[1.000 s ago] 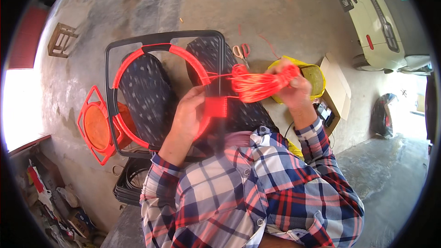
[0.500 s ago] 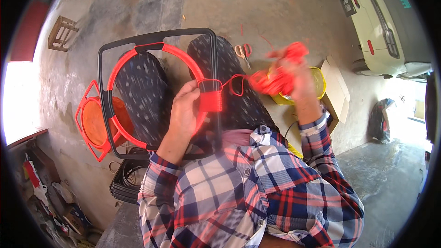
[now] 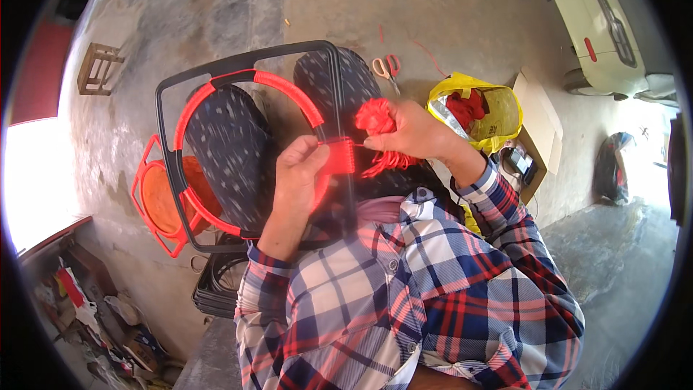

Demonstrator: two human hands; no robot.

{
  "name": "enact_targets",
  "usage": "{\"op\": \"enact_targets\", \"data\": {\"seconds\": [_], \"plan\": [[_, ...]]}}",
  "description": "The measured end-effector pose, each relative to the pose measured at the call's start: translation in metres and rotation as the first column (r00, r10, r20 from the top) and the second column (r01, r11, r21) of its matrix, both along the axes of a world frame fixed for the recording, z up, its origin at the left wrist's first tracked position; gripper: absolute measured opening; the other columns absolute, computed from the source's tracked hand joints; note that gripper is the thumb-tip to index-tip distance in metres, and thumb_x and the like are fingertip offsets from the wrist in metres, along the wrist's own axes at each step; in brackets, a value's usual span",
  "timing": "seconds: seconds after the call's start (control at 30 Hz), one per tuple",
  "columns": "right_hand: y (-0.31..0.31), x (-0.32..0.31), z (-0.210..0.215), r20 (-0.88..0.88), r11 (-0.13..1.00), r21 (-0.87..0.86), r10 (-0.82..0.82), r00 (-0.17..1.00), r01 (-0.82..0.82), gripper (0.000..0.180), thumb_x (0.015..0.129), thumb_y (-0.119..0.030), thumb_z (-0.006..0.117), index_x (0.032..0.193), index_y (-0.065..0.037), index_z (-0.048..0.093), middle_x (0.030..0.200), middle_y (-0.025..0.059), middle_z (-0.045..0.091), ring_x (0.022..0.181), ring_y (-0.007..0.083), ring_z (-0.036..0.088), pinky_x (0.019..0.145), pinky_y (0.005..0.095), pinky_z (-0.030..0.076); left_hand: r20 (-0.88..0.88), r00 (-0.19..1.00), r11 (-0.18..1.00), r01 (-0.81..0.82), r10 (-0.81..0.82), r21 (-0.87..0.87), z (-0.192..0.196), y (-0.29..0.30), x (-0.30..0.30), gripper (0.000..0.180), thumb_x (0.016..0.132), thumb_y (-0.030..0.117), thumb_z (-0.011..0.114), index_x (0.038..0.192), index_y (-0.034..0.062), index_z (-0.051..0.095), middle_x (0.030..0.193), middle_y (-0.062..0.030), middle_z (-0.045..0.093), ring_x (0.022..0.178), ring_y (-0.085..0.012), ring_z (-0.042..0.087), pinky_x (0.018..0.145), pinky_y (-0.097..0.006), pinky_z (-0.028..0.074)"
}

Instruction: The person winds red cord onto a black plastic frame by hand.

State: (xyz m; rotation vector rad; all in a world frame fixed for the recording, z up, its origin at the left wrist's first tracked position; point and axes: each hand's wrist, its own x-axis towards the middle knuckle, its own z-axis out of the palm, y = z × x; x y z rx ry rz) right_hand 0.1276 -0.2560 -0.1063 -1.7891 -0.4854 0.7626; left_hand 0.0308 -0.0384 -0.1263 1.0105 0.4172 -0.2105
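Across my thighs lies a black squarish frame [image 3: 289, 48] with an inner ring [image 3: 192, 110], much of it covered in red cord. My left hand [image 3: 294, 173] grips the ring's right side, thumb and fingers closed at a flat red cord wrapping [image 3: 338, 157] that also spans the frame's side bar. Close to the right of this wrapping, my right hand [image 3: 413, 130] is closed around a bundle of red cord [image 3: 375, 116], with loose strands hanging below the fingers. A short cord length runs from the wrapping to the right hand.
Scissors [image 3: 394, 65] lie on the floor beyond my knees. To the right stand a yellow bag [image 3: 510, 112] with red material inside, an open cardboard box [image 3: 543, 126] and a car [image 3: 603, 36]. On the left are an orange stool [image 3: 159, 202], a wooden stool [image 3: 88, 72] and stacked black frames [image 3: 204, 290].
My right hand has come left with the cord bundle, from over the yellow bag to beside the wrapping. The loose cord loop has been drawn in. My left hand keeps its hold.
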Motion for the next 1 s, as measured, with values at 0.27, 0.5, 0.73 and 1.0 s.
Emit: {"op": "enact_targets", "data": {"seconds": [0.27, 0.5, 0.73, 1.0], "plan": [[0.021, -0.018, 0.007, -0.679, 0.792, 0.345, -0.16, 0.717, 0.504, 0.018, 0.082, 0.0, 0.069, 0.096, -0.004, 0.059, 0.075, 0.0004, 0.06, 0.061, 0.0088, 0.058, 0.057, 0.0233, 0.048, -0.075, 0.996, 0.997, 0.045, -0.041, 0.06, -0.001, 0.0, 0.003, 0.013, 0.092, 0.009, 0.059, 0.098, -0.001, 0.062, 0.084, -0.0065, 0.066, 0.066, -0.0129, 0.063, 0.051, -0.027, 0.053], [-0.056, 0.016, -0.005, -0.607, 0.742, 0.415, -0.204, 0.768, 0.526, 0.019, 0.079, -0.005, 0.068, 0.095, -0.003, 0.057, 0.076, 0.001, 0.059, 0.066, 0.009, 0.058, 0.062, 0.0237, 0.046, -0.051, 0.996, 0.996, 0.076, -0.078, -0.055, -0.018, 0.011, 0.001, 0.023, 0.095, 0.018, 0.056, 0.109, 0.0005, 0.06, 0.093, -0.0079, 0.066, 0.074, -0.0143, 0.064, 0.052, -0.029, 0.054], [-0.312, 0.054, -0.014, -0.416, 0.268, 0.536, -0.741, 0.527, 0.801, 0.038, 0.094, -0.024, 0.057, 0.122, 0.001, 0.055, 0.121, 0.0161, 0.061, 0.106, 0.0319, 0.062, 0.085, 0.0442, 0.055, -0.061, 0.994, 0.93, 0.057, -0.085, -0.363, -0.022, 0.019, 0.009, 0.044, 0.102, 0.038, 0.04, 0.111, -0.0008, 0.059, 0.1, -0.0116, 0.066, 0.087, -0.0229, 0.063, 0.076, -0.035, 0.052], [-0.144, -0.004, 0.016, -0.252, 0.773, 0.186, -0.559, 0.79, 0.606, 0.036, 0.082, -0.012, 0.062, 0.116, 0.0, 0.062, 0.114, 0.0074, 0.063, 0.105, 0.0191, 0.061, 0.088, 0.0328, 0.051, 0.058, 0.992, 0.907, 0.13, -0.116, -0.401, -0.005, 0.018, 0.014, 0.07, 0.097, 0.054, 0.035, 0.127, -0.008, 0.05, 0.124, -0.0206, 0.059, 0.103, -0.0259, 0.061, 0.09, -0.037, 0.048]]}}
